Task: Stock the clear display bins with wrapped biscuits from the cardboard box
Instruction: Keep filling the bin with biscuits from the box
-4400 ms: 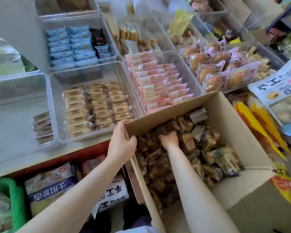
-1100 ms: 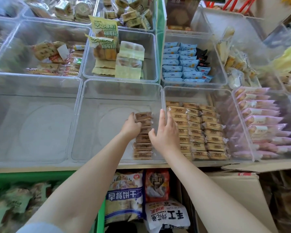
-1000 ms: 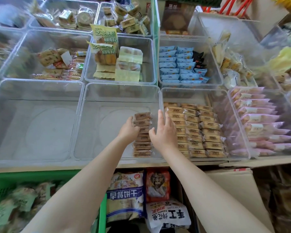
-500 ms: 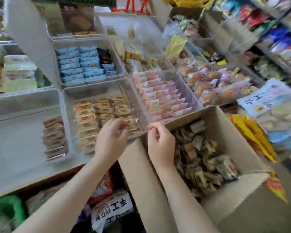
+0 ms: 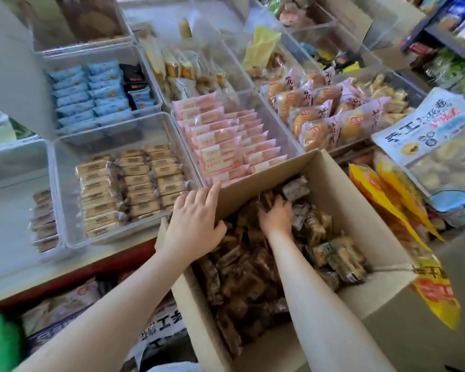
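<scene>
At nine o'clock, the near-empty clear bin (image 5: 11, 210) is holding one short column of dark wrapped biscuits (image 5: 44, 221) against its right wall. A second ago both hands were squaring up that column; now they are gone from it, so that batch is reading as placed, and most of the bin floor is still showing bare.

Just right of it, the tan biscuit bin (image 5: 65, 183) is sitting full in three rows, with pale blue packets (image 5: 89, 95) at eleven o'clock behind it and pink packets (image 5: 226, 146) at twelve.

At the centre, the left hand (image 5: 193, 224) is resting with fingers spread and fairly straight across the near-left corner of the cardboard box (image 5: 360, 210), thumb inside the rim, steadying it and holding nothing. Half a second ago this hand was hovering in front of the tan bin with fingers curled.

Slightly right of centre, the right hand (image 5: 275, 216) is reaching down into the box, fingers dug among the loose brown biscuits (image 5: 242, 277); whether it is already closing on any, I cannot tell. It was above the rim a moment back.

So another pick-up seems to be starting, with plenty of stock remaining in the box.

At three o'clock, yellow bags (image 5: 392, 205) and a white printed pack (image 5: 427, 130) are lying beside the box.
</scene>
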`<state>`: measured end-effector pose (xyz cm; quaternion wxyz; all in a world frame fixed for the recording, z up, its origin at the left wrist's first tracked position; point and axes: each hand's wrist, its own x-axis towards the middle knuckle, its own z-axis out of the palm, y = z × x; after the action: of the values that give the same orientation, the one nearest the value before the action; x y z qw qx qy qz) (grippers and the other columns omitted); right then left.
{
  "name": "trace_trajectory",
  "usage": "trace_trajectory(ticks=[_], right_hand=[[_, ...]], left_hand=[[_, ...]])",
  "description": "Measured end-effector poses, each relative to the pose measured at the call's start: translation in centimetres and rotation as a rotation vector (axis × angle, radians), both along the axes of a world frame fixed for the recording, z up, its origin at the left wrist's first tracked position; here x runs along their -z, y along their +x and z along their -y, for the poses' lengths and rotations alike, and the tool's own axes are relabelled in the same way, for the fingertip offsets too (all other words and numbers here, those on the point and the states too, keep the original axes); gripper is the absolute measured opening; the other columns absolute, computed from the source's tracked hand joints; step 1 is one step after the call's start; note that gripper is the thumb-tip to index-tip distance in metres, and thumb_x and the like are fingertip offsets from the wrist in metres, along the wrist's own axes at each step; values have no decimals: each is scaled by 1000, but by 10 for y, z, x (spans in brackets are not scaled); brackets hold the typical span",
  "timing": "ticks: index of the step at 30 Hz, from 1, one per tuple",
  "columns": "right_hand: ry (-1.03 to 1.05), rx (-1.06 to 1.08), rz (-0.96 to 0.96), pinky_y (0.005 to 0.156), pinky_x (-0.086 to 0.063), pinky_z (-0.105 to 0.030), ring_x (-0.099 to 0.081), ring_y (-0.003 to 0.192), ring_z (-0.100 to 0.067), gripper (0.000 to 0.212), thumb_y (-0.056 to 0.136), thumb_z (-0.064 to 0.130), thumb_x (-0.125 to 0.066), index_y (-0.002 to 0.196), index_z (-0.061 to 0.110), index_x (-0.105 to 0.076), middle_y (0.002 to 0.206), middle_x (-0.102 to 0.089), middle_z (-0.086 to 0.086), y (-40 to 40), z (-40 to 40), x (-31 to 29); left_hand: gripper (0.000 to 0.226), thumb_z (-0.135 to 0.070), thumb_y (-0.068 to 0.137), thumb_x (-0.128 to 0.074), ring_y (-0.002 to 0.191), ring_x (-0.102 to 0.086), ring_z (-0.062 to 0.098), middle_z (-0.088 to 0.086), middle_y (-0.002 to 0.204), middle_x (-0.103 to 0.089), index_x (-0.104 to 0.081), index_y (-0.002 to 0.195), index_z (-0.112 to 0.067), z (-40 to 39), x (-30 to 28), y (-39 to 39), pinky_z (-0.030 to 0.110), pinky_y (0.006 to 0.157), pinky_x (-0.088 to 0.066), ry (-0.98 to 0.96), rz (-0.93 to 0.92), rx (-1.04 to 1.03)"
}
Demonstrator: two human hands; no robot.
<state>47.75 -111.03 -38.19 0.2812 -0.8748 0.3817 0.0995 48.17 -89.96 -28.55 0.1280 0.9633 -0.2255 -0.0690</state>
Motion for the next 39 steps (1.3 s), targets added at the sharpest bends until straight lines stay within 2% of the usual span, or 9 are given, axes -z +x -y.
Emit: trace_trajectory(ticks=[6, 12, 20, 23, 26, 30, 32, 35, 39], right_hand=[[-126, -54, -47, 113, -31, -46, -32, 137, -39, 57, 93, 40, -66, 139, 11, -48, 146, -34, -21, 10, -1, 8], [-112, -211, 52, 109, -34, -50, -38, 134, -35, 55, 92, 31, -68, 138, 13, -43, 141, -49, -12, 2, -12, 8], [598, -52, 162, 73, -50, -23, -64, 101, -18, 25, 92, 22, -71, 111, 19, -56, 109, -65, 0, -29, -52, -17], [916, 123, 260, 88, -59, -36, -71, 98, -21, 20, 94, 26, -69, 113, 19, -68, 111, -74, -8, -45, -52, -51], [1091, 158, 350, 85, -53, -44, -70, 95, -26, 22, 99, 29, -62, 116, 18, -69, 108, -75, -10, -56, -53, -90], [1109, 43, 412, 68, -56, -34, -71, 91, -22, 25, 104, 27, -53, 122, 15, -66, 107, -74, -9, -52, -71, -134], [1149, 4, 413, 66, -57, -34, -71, 93, -22, 27, 106, 26, -49, 125, 16, -64, 111, -73, -11, -47, -88, -147], [1235, -17, 344, 64, -51, -33, -68, 89, -25, 25, 106, 25, -48, 124, 15, -64, 112, -72, -16, -36, -122, -158], [1442, 98, 175, 44, -35, -18, -52, 54, -10, 16, 103, 20, -50, 108, 9, -62, 79, -66, -7, -21, -174, -162]], left_hand=[[78, -45, 92, -54, 135, -39, 25, 3, 145, -45, -20, 158, -20, -1, 5, 1, 42, 115, -26, -5, 1, -9], [78, -45, 91, -54, 134, -40, 26, 3, 144, -46, -21, 157, -22, 0, 8, 2, 43, 112, -29, -6, 19, -21], [72, -43, 93, -56, 136, -40, 25, 1, 146, -47, -25, 155, -25, -1, 5, 1, 42, 115, -28, -66, 4, -32], [54, -36, 97, -54, 134, -43, 21, -3, 143, -51, -40, 149, -28, -5, 0, 3, 40, 114, -29, -286, -106, -115], [34, -33, 99, -56, 121, -53, 8, -14, 128, -58, -58, 133, -33, -13, -13, 2, 38, 106, -45, -689, -349, -290], [23, -35, 96, -65, 98, -66, -1, -14, 102, -72, -65, 119, -35, -32, -37, -9, 19, 82, -54, -1003, -521, -331], [25, -31, 94, -68, 94, -70, 7, -9, 95, -74, -65, 119, -33, -48, -44, -13, 24, 80, -56, -1140, -613, -364], [39, -29, 92, -71, 90, -69, 24, 8, 107, -72, -62, 130, -28, -85, -48, -10, 37, 80, -59, -1340, -823, -381], [43, -24, 85, -74, 105, -70, 24, 11, 121, -69, -66, 127, -29, -150, -51, -9, 33, 89, -58, -1303, -921, -250]])
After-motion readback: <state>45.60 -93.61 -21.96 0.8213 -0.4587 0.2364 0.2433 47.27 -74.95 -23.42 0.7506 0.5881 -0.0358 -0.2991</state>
